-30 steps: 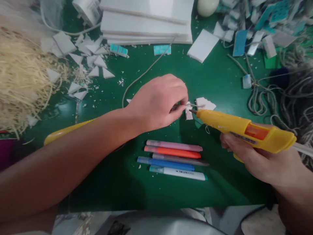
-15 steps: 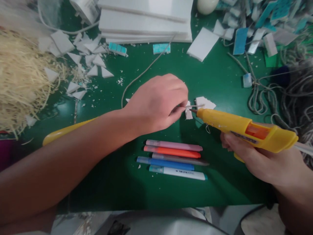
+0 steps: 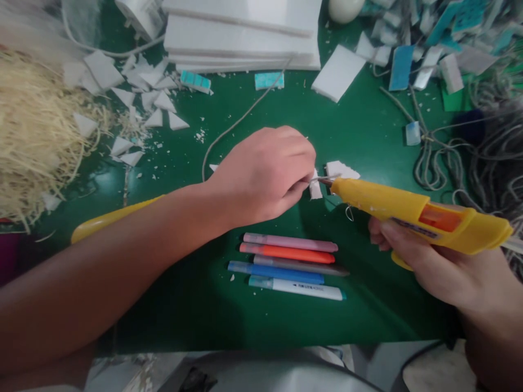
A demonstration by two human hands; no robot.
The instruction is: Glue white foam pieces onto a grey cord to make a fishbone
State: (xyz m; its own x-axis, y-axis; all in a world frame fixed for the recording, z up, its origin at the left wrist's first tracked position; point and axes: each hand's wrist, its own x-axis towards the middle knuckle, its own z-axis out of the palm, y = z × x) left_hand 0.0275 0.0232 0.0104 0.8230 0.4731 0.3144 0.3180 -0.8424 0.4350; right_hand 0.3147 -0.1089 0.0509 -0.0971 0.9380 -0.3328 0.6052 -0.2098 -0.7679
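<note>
My right hand (image 3: 441, 261) is wrapped round the handle of a yellow hot glue gun (image 3: 388, 204), its nozzle pointing left. My left hand (image 3: 269, 169) is closed in a pinch on a thin grey cord (image 3: 241, 118), whose short end sticks out towards the nozzle. The cord loops behind this hand and up to the foam boards. Just under the nozzle tip lies a small white foam piece (image 3: 315, 188), partly covered by my left fingers. Beside it is a broken white foam piece (image 3: 341, 170). A thin strand of glue curls below the gun.
Several markers (image 3: 290, 250) lie in a row nearer me. Stacked white foam boards (image 3: 241, 41) stand at the back. Pale shredded straw (image 3: 41, 136) and foam scraps (image 3: 155, 103) fill the left; grey cord bundles (image 3: 445, 158) lie right. A yellow tool (image 3: 110, 220) is partly under my left forearm.
The glue gun has shifted slightly right, its nozzle drawing a little away from my left fingers. My left hand has barely moved, its fingers still closed on the cord.
</note>
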